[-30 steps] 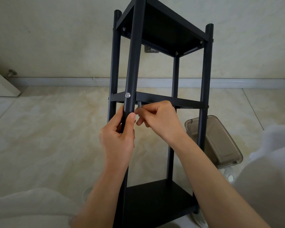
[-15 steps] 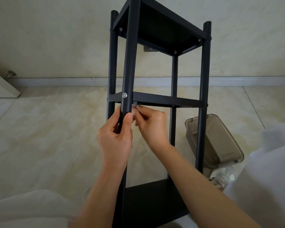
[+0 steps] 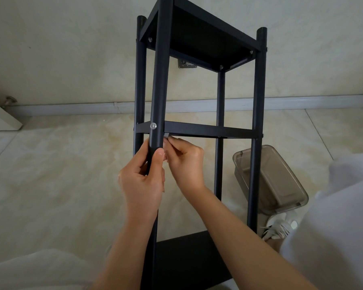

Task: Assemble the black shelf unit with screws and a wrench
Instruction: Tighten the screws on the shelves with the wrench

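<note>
Head: smooth round black post (image 3: 158, 84)

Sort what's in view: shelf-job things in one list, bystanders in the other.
In the job:
black shelf unit
screw head on the near post
small wrench, pinched by the right hand
left hand, gripping the near post

Lying about:
smoky plastic container
white shoe
wall bracket

Near post (image 3: 158, 80) and middle shelf (image 3: 208, 130) box in the corner: left hand (image 3: 142, 181) wraps the post just below the shelf, right hand (image 3: 186, 162) sits just beside it under the shelf edge, no gap between them. Bay between middle and top shelf (image 3: 199, 36) is open from front. Right side low: plastic bin (image 3: 277, 181) crowds the right post (image 3: 257, 143); floor (image 3: 61, 174) left of the unit is free.
</note>
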